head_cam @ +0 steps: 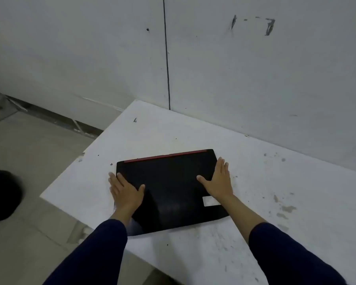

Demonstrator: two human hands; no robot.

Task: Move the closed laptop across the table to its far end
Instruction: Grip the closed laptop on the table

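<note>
A closed black laptop with a red strip along its far edge and a white sticker near its right front lies flat on the white table. My left hand rests flat on its left side, fingers spread and partly over the left edge. On the laptop's right side lies my right hand, flat too, with its fingers along the right edge. Both palms press on the lid; neither hand wraps around it. The laptop's near left corner reaches the table's left edge.
A grey wall runs along the table's far and right side, with a thin black cable hanging down it. The table's far corner lies beyond the laptop. To the left are a tiled floor and a dark object.
</note>
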